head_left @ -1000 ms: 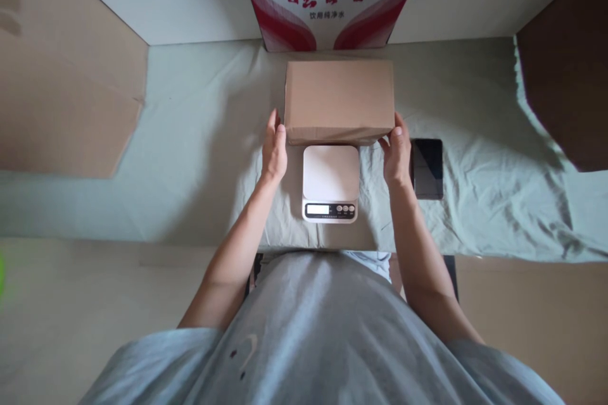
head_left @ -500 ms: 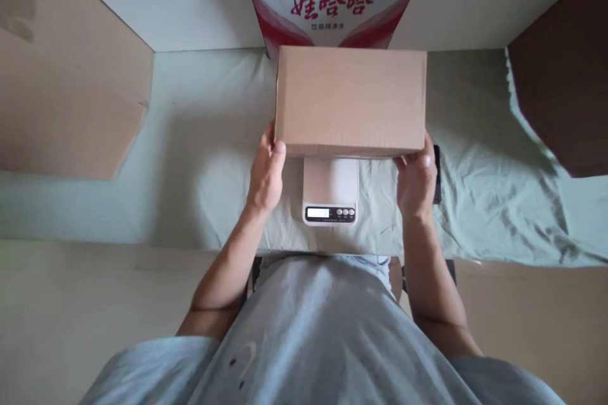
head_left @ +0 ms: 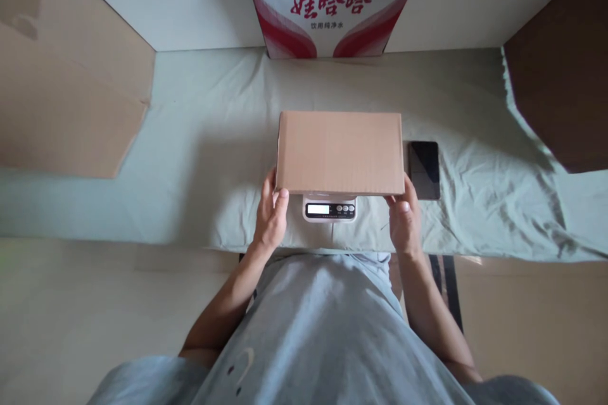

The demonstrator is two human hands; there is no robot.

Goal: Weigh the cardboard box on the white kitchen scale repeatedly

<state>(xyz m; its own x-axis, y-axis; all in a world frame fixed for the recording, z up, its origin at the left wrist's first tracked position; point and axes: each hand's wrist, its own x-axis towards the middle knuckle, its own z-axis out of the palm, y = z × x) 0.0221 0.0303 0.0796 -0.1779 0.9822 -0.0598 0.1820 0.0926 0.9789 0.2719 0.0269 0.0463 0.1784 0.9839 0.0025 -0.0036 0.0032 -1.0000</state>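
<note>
A plain brown cardboard box is held level between my two hands, over a small white digital scale. My left hand grips the box's near left corner, its thumb on the front edge. At the near right corner my right hand holds the box, with fingers partly hidden beneath it. The box covers the scale's weighing plate; only the front with the lit display and buttons shows. Whether the box rests on the plate I cannot tell.
A black phone lies right of the box on the green cloth. Against the wall stands a white and red carton. Large cardboard pieces stand at left and right.
Both hands have brought the box down and closer to me, over the scale. It now hides the weighing plate, and the phone and the carton's lower part have come into sight.
</note>
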